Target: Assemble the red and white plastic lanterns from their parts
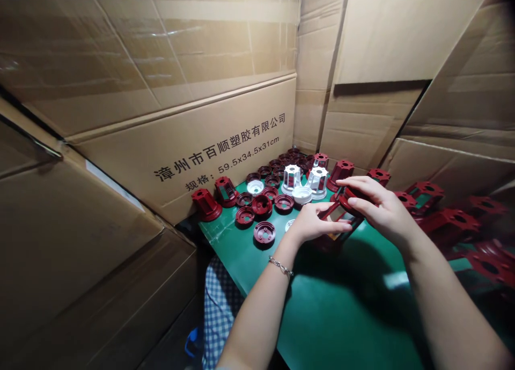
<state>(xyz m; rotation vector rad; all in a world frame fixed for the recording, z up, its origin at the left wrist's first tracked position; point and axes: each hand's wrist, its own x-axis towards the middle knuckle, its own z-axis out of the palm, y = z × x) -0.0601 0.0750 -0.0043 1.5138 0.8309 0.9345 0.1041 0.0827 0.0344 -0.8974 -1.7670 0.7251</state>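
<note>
Both my hands hold one dark red plastic housing with open window sides above the green table. My left hand grips its near lower side, fingers curled round it. My right hand wraps over its top and far side. A silver bracelet circles my left wrist. Just left of my hands lies a red round cap, with several more red caps behind it.
Two white housings and white caps stand at the table's back. More red housings crowd the right side, and two stand at the left corner. Cardboard boxes wall in the table on all sides.
</note>
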